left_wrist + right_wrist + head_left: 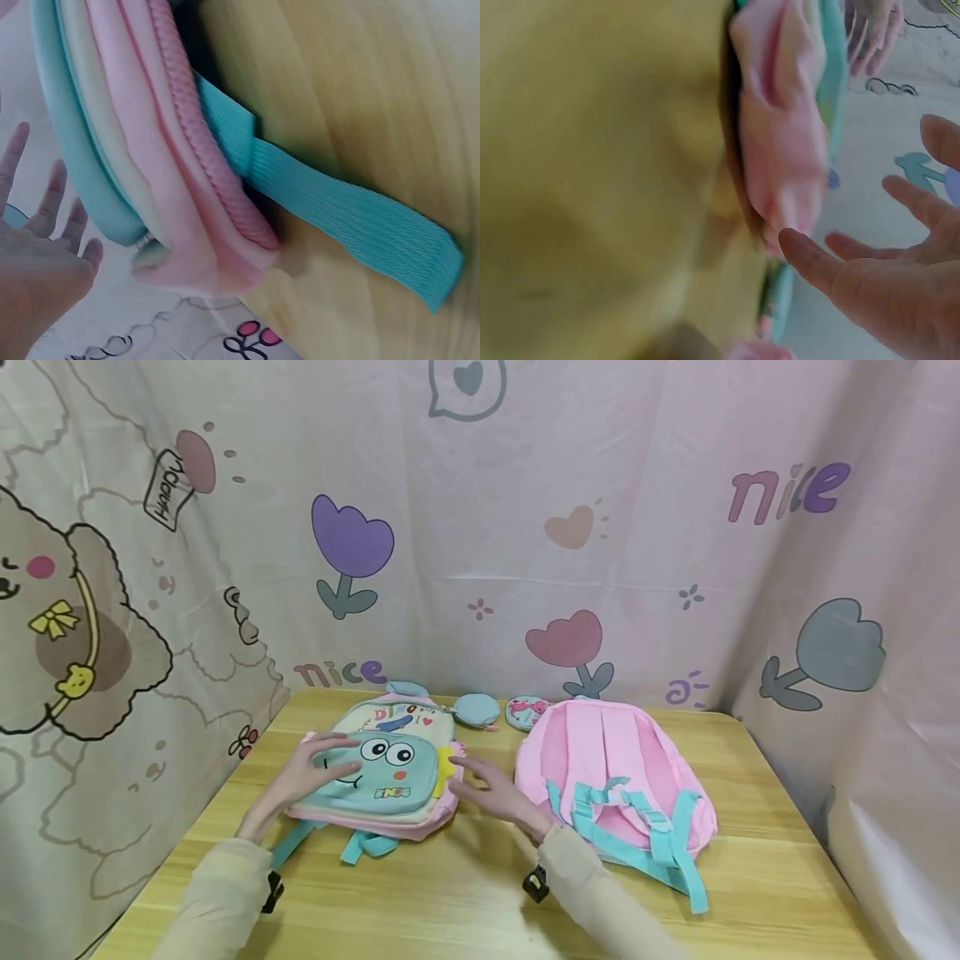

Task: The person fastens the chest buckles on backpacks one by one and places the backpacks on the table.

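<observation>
Face up on the surface [465, 902], the mint-fronted backpack [401, 781] points its top handle [407, 690] toward the curtain [480, 527], long axis running front to back, contents hidden — left hand [306, 772] and right hand [492, 789] flanking it, each grip wide.

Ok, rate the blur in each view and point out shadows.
Right wrist: blurriest, table smeared with vague dark patches, left backpack soft too. Left wrist: soft, weave visible on the teal strap, shadow beneath the backpack. Head: sharpest, prints clear on the backdrop, faint table shadows.
</observation>
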`<state>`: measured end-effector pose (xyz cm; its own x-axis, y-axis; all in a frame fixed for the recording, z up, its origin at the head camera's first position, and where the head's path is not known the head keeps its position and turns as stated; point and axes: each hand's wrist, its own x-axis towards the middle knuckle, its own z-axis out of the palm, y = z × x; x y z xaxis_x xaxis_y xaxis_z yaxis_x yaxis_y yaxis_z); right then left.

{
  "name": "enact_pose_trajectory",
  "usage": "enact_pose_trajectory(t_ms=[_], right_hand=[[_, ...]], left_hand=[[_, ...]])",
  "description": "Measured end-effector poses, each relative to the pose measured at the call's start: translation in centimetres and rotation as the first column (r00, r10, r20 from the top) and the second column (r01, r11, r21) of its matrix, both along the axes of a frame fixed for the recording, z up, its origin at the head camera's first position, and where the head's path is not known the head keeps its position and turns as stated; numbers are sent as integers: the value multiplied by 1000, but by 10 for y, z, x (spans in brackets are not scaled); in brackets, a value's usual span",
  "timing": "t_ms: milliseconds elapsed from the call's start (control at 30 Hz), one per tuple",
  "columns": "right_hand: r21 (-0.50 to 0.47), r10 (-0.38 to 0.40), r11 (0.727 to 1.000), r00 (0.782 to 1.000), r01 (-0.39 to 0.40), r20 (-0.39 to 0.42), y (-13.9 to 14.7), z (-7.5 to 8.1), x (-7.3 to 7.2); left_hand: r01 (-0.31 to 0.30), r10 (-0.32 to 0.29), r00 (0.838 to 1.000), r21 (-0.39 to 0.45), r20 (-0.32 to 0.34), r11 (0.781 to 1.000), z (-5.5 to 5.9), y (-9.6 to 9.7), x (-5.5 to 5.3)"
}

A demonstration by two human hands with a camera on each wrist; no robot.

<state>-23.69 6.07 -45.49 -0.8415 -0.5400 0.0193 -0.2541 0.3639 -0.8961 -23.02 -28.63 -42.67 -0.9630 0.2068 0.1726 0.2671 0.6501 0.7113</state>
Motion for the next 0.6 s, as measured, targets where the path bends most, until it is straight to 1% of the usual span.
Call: enact_pose_trajectory(t_ms=[100, 167, 300, 367, 433, 600], right_hand=[[-31, -17, 999, 998, 18, 54, -9, -7, 2], [-54, -23, 998, 996, 28, 91, -14, -11, 4], [-101, -32, 994, 991, 45, 128, -20, -17, 5], [-115, -42, 992, 989, 59, 144, -21, -20, 5], [-123, -55, 990, 987, 74, 151, -21, -23, 4], [-130, -78, 987, 987, 97, 144, -24, -30, 2]], left_hand=[[-18, 18, 1000, 7, 0, 1000, -1, -6, 3], [-32, 31, 999, 27, 16, 999, -3, -10, 5], [-68, 62, 994, 68, 87, 995, -6, -17, 9], [-88, 79, 990, 67, 114, 994, -7, -20, 10], [-99, 90, 987, 62, 133, 993, -9, -22, 10], [-112, 107, 984, 31, 140, 993, -12, -24, 10]])
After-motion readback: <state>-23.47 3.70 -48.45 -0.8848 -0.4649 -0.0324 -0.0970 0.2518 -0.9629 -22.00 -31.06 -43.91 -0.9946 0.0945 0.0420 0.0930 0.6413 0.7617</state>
